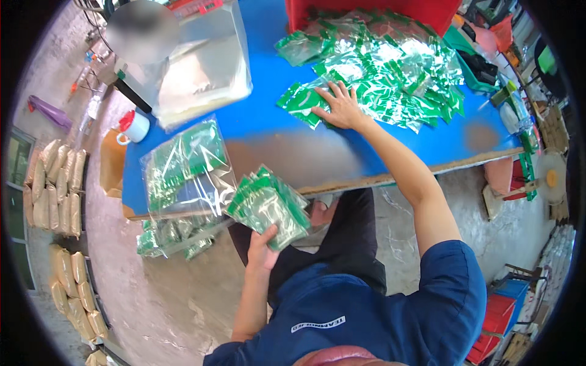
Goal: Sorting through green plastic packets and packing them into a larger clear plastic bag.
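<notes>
Sachets, green-and-silver foil: left hand point(261, 247) was clamped on a fanned stack of them point(268, 207), thumb on the near face, fingers hidden behind. Stack sat above the hand, off the table, just short of the near table edge, over the person's lap.

Right hand point(342, 108) lay flat, fingers spread apart, palm down on the near-left fringe of the loose sachet pile point(390, 67). Fingertips point(332, 90) pressed on one green sachet point(300, 100) at the pile's edge; nothing was pinched, hand was open. Pile spread away from the hand, up and to its right, across the blue tabletop point(268, 55). Beyond the pile, a red crate point(372, 9) at the far table edge.

Left of the left hand: a clear plastic bag point(183, 168) filled with the same green sachets, lying on the table's near-left corner and overhanging it. Below that, more bagged sachets point(174, 235) lower down, off the table; couldn't tell what they rested on.

Further out from both hands, far-left on the table: a stack of empty clear bags point(204, 67). A white mug with red lid point(133, 127) sat just off the table's left edge. Tan sacks point(58, 183) were stacked on the floor, well apart from the left hand. Worn patch of bare surface lay between the two hands.
</notes>
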The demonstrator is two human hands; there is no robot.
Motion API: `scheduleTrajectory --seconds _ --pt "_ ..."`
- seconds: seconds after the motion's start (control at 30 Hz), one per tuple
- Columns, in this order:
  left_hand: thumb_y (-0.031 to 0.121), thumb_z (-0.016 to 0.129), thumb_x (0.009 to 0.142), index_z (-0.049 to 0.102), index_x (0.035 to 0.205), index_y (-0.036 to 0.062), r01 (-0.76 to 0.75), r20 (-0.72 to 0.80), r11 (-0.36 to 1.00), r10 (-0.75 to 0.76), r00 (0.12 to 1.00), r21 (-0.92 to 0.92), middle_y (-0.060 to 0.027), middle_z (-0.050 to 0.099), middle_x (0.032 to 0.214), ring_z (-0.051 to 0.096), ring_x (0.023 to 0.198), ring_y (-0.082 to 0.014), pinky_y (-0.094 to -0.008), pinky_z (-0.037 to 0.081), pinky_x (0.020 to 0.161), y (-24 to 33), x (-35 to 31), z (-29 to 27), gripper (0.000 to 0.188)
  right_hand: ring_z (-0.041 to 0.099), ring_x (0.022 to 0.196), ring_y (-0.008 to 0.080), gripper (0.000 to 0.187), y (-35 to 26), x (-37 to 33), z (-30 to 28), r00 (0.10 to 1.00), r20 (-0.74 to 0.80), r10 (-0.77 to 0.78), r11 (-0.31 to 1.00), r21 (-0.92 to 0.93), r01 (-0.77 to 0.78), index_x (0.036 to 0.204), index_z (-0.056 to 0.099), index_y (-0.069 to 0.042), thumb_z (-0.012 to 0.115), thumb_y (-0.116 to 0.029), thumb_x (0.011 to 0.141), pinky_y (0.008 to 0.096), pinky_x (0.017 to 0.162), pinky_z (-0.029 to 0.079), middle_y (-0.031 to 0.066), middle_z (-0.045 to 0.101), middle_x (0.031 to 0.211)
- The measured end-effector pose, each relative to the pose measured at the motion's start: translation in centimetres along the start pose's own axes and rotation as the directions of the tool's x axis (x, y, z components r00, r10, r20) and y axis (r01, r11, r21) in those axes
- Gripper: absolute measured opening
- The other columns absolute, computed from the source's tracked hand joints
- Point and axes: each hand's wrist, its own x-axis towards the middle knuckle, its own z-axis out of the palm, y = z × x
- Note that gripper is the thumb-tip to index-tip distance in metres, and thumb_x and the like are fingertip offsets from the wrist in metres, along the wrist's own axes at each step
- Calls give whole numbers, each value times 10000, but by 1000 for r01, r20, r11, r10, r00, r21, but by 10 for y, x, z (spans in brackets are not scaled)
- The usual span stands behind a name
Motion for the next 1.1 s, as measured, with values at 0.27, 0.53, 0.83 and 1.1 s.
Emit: scheduleTrajectory --seconds 0.27,0.53,0.83,1.1 --pt "66 747 846 464 1413 30 6 54 998 -2 999 -67 -105 595 1319 575 1249 -286 -477 460 1090 -9 7 -8 634 324 1452 428 798 -74 -115 -57 932 69 -355 934 77 350 1428 485 -90 689 -588 838 617 1181 225 220 386 1546" --pt "134 769 854 478 1414 8 62 321 985 -7 947 -161 -115 598 1356 565 1271 -294 -499 420 1122 -15 -3 -4 644 717 916 180 207 -141 -196 -86 892 406 201 234 864 -446 1114 629 -24 619 -198 1003 328 750 587 65 720 923" --pt "100 670 919 434 1443 12 20 115 996 -9 993 -91 -154 548 1415 524 1315 -350 -570 444 1081 -35 9 -2 582 367 1386 482 545 -68 -178 -36 974 -222 -49 999 -19 46 1386 538 -41 572 -399 977 695 1087 261 226 498 1446" --pt "23 686 890 441 1438 31 40 100 998 -35 994 -55 -110 560 1385 532 1306 -286 -482 406 1147 -38 16 7 600 560 1226 394 395 -68 -155 -66 953 -301 -37 928 344 145 1174 636 11 606 -325 969 463 1069 422 247 626 1241"
